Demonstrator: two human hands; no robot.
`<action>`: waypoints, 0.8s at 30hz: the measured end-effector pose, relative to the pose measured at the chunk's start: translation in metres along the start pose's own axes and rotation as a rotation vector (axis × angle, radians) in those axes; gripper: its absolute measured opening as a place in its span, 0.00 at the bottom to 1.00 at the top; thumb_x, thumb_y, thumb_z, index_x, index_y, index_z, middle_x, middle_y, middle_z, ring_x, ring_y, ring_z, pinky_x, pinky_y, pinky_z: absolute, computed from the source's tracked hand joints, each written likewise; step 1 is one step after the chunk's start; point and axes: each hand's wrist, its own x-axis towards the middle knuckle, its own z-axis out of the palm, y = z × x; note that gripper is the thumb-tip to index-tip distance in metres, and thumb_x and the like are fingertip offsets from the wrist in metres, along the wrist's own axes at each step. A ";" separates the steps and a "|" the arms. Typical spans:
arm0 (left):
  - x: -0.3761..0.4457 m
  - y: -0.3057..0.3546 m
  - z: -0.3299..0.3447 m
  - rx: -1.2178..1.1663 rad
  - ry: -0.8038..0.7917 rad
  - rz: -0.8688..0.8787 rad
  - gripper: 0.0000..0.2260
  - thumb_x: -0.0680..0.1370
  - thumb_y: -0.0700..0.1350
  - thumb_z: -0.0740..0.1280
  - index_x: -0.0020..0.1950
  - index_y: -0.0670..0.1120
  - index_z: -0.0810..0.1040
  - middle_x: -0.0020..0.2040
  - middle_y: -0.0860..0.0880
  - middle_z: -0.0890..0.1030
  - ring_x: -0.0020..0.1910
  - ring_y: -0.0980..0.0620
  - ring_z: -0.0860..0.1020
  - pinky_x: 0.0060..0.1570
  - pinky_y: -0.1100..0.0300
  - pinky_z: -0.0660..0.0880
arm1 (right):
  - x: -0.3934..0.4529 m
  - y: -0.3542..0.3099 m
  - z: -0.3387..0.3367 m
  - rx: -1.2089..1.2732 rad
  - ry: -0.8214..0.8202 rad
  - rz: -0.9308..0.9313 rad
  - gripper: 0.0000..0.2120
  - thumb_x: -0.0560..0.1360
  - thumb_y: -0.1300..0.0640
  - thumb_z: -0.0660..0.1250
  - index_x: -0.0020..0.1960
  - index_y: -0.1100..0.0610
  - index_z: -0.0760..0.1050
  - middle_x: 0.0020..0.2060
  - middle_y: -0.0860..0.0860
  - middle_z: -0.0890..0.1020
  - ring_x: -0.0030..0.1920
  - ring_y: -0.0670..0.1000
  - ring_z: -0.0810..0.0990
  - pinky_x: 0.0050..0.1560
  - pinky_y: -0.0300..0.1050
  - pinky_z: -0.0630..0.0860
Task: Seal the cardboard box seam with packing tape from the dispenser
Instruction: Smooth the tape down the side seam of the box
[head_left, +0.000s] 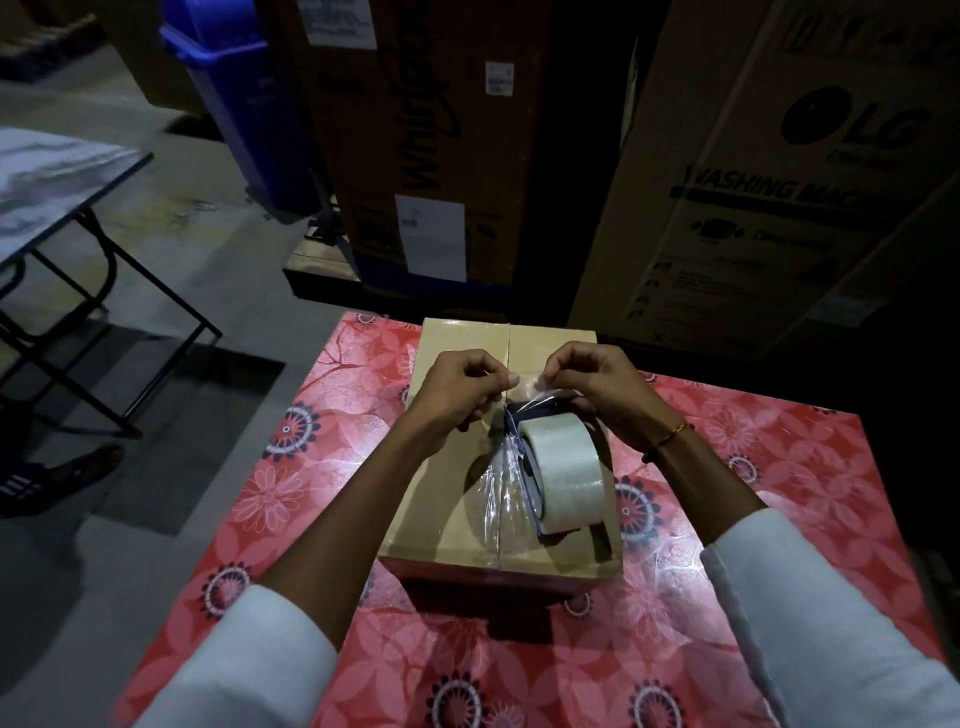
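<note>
Pinching clear tape (524, 387) above box (452, 519): both hands (462, 395) (597, 384) closed | seam (506, 343) runs lengthwise beneath | dispenser (558, 475) nearer right hand

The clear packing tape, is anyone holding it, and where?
Yes. Both hands, left hand and right hand, pinch the clear packing tape at its loose end.

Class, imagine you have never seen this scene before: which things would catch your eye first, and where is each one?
First, the two hands: the left hand and right hand pinch a strip of clear tape above the middle of the cardboard box. Next, the tape dispenser with its pale roll rests on the box top, right of the seam. Beneath it all, the red flowered tablecloth glows against the dark room.
</note>
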 end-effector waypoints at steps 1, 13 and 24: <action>0.000 0.000 0.000 -0.004 0.003 -0.002 0.08 0.76 0.44 0.74 0.48 0.40 0.81 0.30 0.49 0.75 0.27 0.52 0.69 0.25 0.59 0.64 | 0.000 0.001 0.000 -0.017 0.004 -0.015 0.09 0.74 0.70 0.66 0.41 0.59 0.80 0.40 0.55 0.84 0.47 0.56 0.83 0.55 0.57 0.78; -0.001 0.004 0.007 -0.037 0.021 -0.012 0.07 0.75 0.42 0.74 0.46 0.38 0.82 0.27 0.52 0.75 0.25 0.52 0.68 0.26 0.59 0.62 | 0.004 -0.001 0.003 -0.046 0.011 0.018 0.11 0.75 0.71 0.62 0.45 0.62 0.81 0.42 0.56 0.83 0.46 0.53 0.83 0.48 0.47 0.80; -0.006 0.003 0.003 -0.084 0.059 -0.006 0.05 0.75 0.43 0.74 0.44 0.42 0.82 0.29 0.50 0.76 0.25 0.54 0.69 0.25 0.60 0.62 | 0.007 -0.010 -0.006 -0.096 -0.077 0.011 0.07 0.76 0.70 0.64 0.45 0.64 0.79 0.51 0.70 0.81 0.54 0.65 0.82 0.59 0.65 0.77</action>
